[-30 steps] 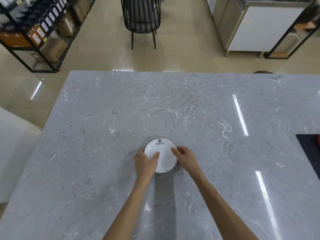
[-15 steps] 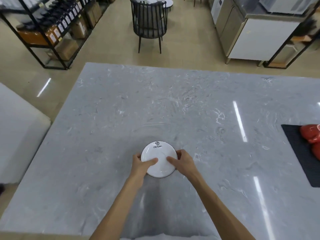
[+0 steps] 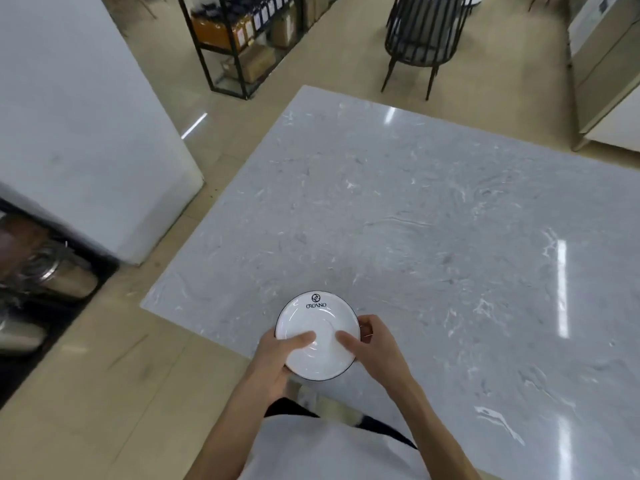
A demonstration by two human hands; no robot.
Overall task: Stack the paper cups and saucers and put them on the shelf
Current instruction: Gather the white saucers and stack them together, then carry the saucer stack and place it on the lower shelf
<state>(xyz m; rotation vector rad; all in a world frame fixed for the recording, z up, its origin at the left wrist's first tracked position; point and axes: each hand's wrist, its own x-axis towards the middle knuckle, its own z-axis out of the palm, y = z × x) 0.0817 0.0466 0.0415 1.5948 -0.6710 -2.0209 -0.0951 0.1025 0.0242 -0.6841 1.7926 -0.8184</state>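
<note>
A white saucer with a thin black rim and a small black logo is held in the air over the near left corner of the grey marble table. My left hand grips its left edge, thumb on top. My right hand grips its right edge, thumb on top too. Whether more saucers lie stacked under the top one is hidden. No paper cups are in view.
A white pillar stands to the left. A black metal shelf rack with bottles and boxes is at the back. A black wire chair stands beyond the table. Metal containers sit in a dark unit at the far left.
The saucer has been lifted off the table and drawn toward my body. My view has turned left, bringing the pillar and the dark unit into sight; the black mat at the right has left the frame.
</note>
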